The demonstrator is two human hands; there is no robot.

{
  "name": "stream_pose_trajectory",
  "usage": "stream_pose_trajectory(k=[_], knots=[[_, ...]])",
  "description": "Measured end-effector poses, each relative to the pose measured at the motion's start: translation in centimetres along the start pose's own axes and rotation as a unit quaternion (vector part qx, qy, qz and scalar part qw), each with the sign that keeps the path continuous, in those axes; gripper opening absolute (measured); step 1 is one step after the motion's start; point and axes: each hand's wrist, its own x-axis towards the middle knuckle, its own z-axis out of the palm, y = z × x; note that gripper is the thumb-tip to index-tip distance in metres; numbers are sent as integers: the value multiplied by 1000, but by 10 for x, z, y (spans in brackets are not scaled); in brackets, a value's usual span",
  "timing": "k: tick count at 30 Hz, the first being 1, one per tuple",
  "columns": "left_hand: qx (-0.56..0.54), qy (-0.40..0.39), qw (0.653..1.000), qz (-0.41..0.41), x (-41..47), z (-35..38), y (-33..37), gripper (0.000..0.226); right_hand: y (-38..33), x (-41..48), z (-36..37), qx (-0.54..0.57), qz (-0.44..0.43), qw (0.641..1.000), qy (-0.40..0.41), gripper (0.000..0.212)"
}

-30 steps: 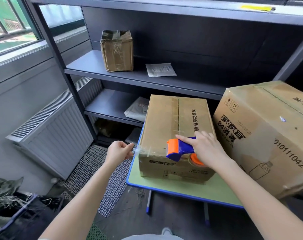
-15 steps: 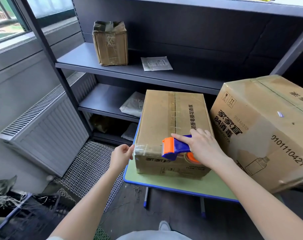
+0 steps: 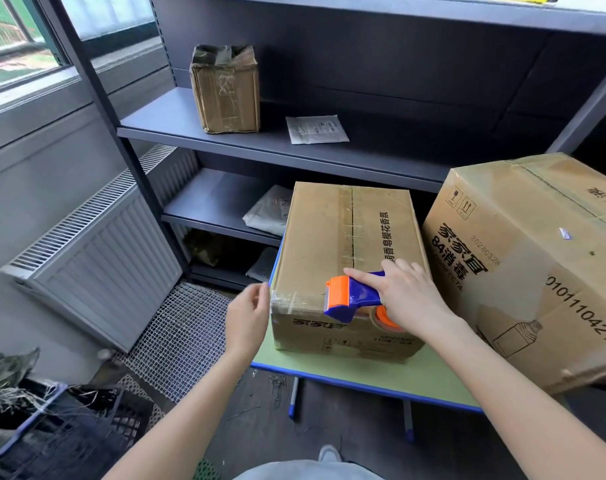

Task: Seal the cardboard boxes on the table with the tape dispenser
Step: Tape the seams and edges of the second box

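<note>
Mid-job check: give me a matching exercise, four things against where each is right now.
Things: 1 tape dispenser; 2 left hand; 3 small wrapped box; 4 large box.
Places: A on the shelf; B right of the middle box; C in the right hand, on the middle box's near edge; D at the middle box's near left corner.
Pairs: 1-C, 2-D, 3-A, 4-B.
</note>
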Motion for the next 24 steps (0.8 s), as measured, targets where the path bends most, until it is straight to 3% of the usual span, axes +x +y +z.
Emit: stream_pose_trajectory(k=[3, 10, 16, 18, 19, 22, 24], knots=[[79, -25, 997, -7, -2, 13, 4, 44, 0, 0, 0, 2, -4, 1000, -4, 60], [58, -21, 996, -62, 14, 9, 10, 24, -5, 4, -2, 14, -2, 1000, -8, 59], [25, -24, 995, -94, 48, -10, 7, 32, -34, 23, 4, 17, 10, 1000, 22, 60], [112, -30, 993, -14, 48, -15, 6, 33, -41, 27, 5, 12, 10, 1000, 24, 61], [165, -32, 983, 67, 45, -17, 6, 37, -42, 28, 6, 7, 13, 1000, 25, 62], [269, -86, 903, 324, 37, -14, -5, 57, -39, 27, 8, 1, 35, 999, 25, 63], [325, -114, 859, 379, 30, -10, -12, 62, -37, 27, 6, 1, 42, 999, 20, 64]])
